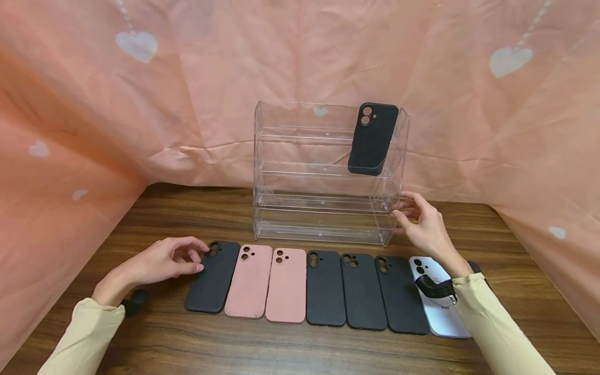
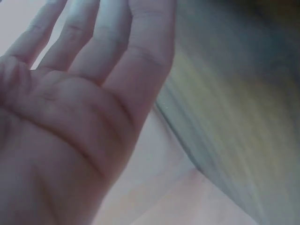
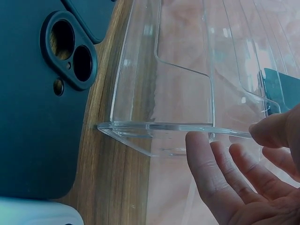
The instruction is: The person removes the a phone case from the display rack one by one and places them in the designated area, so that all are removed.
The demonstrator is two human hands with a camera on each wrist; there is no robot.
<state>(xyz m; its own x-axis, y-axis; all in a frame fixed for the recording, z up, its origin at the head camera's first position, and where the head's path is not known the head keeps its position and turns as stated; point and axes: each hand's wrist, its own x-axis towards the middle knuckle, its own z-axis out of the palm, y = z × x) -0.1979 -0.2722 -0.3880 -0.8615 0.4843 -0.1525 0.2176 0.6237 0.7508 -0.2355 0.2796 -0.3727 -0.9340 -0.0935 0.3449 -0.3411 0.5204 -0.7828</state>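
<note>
A clear acrylic tiered display rack (image 1: 323, 203) stands on the table. One black phone case (image 1: 375, 138) leans upright in its upper right tier. My right hand (image 1: 424, 224) is at the rack's right side panel (image 3: 178, 126), fingertips against the outer face and thumb tip at the front edge. To the left, my left hand (image 1: 161, 258) hovers with loosely bent fingers beside the leftmost black phone case (image 1: 213, 284), fingertips overlapping its camera corner. The left wrist view shows the palm holding nothing.
Along the front run two pink phone cases (image 1: 247, 284), several black ones (image 1: 325, 291) and a white one (image 1: 442, 317), partly hidden by the right wrist. Another dark item (image 1: 474, 267) shows behind the right sleeve. Pink curtain (image 1: 211, 94) hangs behind and at both sides.
</note>
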